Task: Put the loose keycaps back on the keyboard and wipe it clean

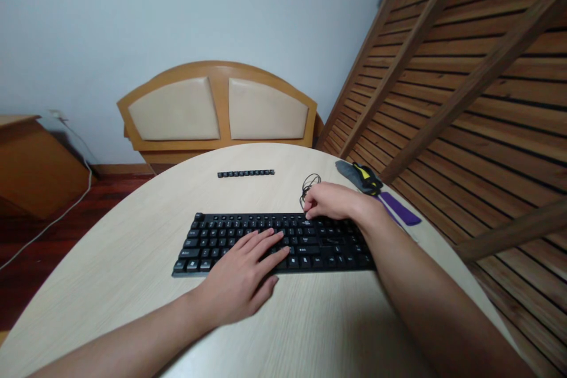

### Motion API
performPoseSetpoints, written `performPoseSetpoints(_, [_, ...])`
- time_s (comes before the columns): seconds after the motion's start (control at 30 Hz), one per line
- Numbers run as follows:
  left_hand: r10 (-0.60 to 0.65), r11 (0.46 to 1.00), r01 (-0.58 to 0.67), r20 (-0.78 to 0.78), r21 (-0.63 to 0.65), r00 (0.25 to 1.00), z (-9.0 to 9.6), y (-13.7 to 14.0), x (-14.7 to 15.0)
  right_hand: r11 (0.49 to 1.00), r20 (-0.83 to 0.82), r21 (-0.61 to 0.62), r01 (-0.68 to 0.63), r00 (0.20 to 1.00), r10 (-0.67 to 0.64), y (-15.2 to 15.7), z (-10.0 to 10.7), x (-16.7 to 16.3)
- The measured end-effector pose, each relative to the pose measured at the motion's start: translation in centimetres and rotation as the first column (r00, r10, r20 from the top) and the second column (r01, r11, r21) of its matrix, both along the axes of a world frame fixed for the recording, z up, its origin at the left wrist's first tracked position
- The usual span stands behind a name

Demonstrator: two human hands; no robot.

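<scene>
A: State the position of the keyboard (212, 242).
B: Centre of the frame, slightly low, lying lengthwise across the pale table (119, 248). Its keys face up.

A: Left hand (243, 274)?
B: Lower centre of the frame. Palm down, fingers moderately spread, fingertips resting over the middle keys.

A: Right hand (328, 201)?
B: Right of centre, at the keyboard's upper edge. Fingers are curled, with thumb and forefinger close together. Whether they grip anything cannot be determined; the fingertips hide the contact.

A: Identify adjacent items.
B: A thin black cable (311, 179) lies looped just beyond the right hand. A row of small black keycaps (245, 173) sits at upper centre of the tabletop, apart from the keyboard.

A: Right side of the table?
B: A yellow-and-black item (365, 176) lies beside a grey piece (348, 172) and a purple strip (401, 209).

A: Background?
B: Slatted wooden panel (452, 77), upper right; cushioned headboard (224, 103), upper centre.
</scene>
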State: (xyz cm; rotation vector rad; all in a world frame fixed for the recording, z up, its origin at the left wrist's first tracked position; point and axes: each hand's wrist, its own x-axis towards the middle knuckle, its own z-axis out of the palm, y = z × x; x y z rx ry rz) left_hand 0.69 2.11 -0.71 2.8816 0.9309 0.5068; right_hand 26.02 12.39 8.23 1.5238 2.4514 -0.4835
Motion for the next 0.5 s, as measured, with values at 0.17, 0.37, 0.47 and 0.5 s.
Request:
performPoseSetpoints(0.17, [-0.005,1.000,0.005,-0.002,-0.001,1.000,-0.11,0.04,-0.03,0.997,0.008,0.031,-0.076,0.997,0.076,0.18,-0.06,0.10])
performPoseSetpoints(0.37, [-0.001,1.000,0.001,-0.032,0.003,0.999,-0.06,0.02,-0.06,0.998,0.046,0.049,-0.034,0.998,0.031,-0.21,0.26,-0.44])
performPoseSetpoints(0.47, [0.000,1.000,0.000,-0.029,0.002,1.000,-0.11,0.00,-0.04,0.997,0.073,0.072,-0.029,0.997,0.024,-0.29,0.21,-0.63])
performPoseSetpoints(0.5, [-0.001,1.000,0.001,-0.026,0.001,1.000,-0.13,0.00,-0.02,0.996,0.079,0.078,-0.035,0.996,0.029,-0.26,0.13,-0.63])
